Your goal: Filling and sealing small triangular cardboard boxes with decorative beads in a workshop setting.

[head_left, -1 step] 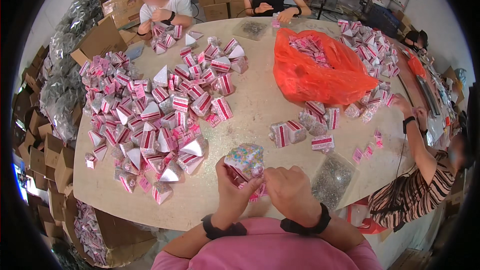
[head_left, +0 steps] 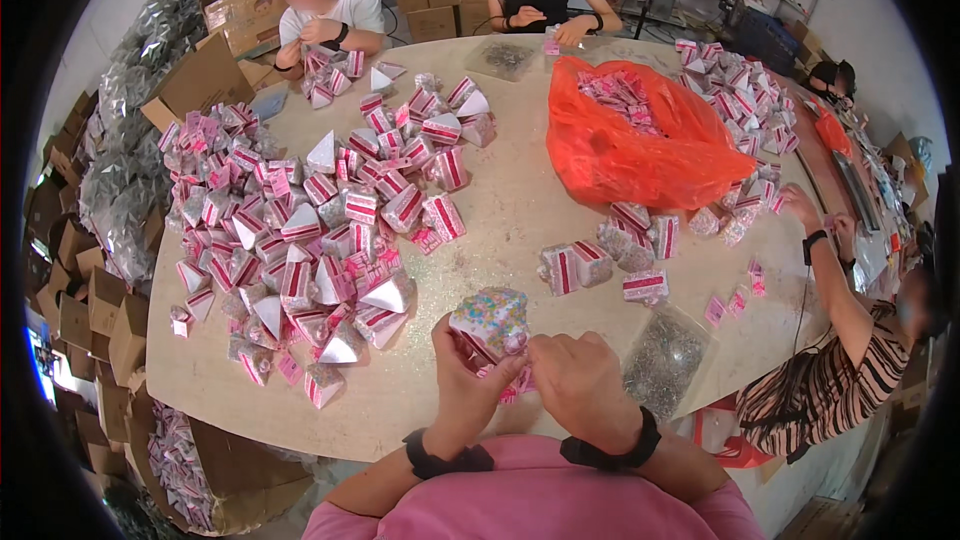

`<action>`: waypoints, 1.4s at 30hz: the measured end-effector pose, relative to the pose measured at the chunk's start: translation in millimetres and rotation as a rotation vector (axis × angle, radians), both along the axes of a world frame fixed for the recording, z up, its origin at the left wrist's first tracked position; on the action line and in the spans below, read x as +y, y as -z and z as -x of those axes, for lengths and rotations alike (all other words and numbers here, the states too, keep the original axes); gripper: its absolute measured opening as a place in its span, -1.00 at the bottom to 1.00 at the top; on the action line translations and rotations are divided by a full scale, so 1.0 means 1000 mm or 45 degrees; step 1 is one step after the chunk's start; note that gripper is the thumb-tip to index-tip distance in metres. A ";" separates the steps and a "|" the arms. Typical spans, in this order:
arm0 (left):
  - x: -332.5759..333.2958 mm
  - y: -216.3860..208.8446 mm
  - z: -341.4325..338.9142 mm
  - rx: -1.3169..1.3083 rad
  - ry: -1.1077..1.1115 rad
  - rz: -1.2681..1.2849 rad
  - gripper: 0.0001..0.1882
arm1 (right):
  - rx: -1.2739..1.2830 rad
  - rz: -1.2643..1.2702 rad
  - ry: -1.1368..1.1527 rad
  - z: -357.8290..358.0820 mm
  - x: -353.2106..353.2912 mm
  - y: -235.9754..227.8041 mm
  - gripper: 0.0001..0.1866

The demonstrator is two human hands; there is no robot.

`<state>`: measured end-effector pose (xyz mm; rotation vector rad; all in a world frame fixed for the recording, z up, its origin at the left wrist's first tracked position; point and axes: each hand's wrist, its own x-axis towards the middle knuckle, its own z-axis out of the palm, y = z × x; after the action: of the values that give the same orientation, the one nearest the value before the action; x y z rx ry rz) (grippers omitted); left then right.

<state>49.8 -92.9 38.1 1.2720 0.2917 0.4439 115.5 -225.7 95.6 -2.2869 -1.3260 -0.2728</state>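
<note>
My left hand (head_left: 467, 375) is wrapped round a cake-slice ornament (head_left: 490, 318), holding it just above the near edge of the table. The ornament has a white top strewn with pastel sprinkles, and pink-and-white layers show on its side. Beside its right corner my right hand (head_left: 583, 380) is closed, fingers curled inward. Whatever those fingers pinch is hidden. Below and between the hands, bits of pink tags (head_left: 518, 387) show. To the left spreads a big heap of similar cake-slice ornaments (head_left: 300, 225) with pink tags among them.
A red plastic bag (head_left: 640, 165) of pink tags lies at the back right. Near my right hand is a clear tray (head_left: 668, 360) of small metal pieces. More ornaments (head_left: 645, 286) and loose tags (head_left: 738, 300) lie rightward. Co-workers sit around the table (head_left: 480, 230); cartons (head_left: 115, 300) stand left.
</note>
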 end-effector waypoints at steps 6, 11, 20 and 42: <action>-0.004 0.000 -0.001 0.069 -0.022 -0.038 -0.17 | -0.056 -0.041 0.073 0.001 0.002 0.007 -0.88; -0.004 0.006 -0.003 0.061 -0.043 -0.065 -0.18 | -0.083 -0.048 0.097 0.000 0.004 0.005 -0.87; -0.005 -0.002 -0.003 0.178 -0.075 -0.293 -0.20 | -0.021 -0.011 0.119 -0.002 0.001 0.017 -0.88; 0.033 0.035 0.012 0.269 0.074 -0.161 -0.27 | 1.797 -0.339 0.131 -0.016 0.024 0.085 -0.79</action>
<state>37.5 -60.3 3.5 1.4504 0.4083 0.2817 131.7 -202.0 10.1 -1.5966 -0.3675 0.9184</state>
